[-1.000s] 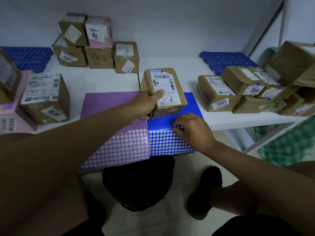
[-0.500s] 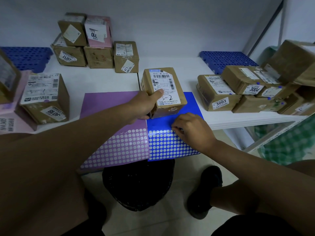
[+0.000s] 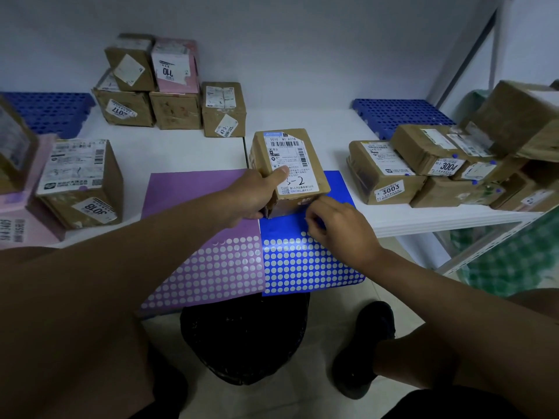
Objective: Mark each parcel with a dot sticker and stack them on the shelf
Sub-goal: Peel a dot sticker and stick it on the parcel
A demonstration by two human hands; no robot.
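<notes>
White shelf against a plain wall, parcels piled around, left hand gripping a brown parcel, right hand fingers curled, pinching at the blue sticker sheet.

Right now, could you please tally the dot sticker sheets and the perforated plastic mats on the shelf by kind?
Dot sticker sheets: 2 (purple sheet, blue sheet)
Blue perforated mats: 2 (left mat, right mat)
Total: 4
</notes>
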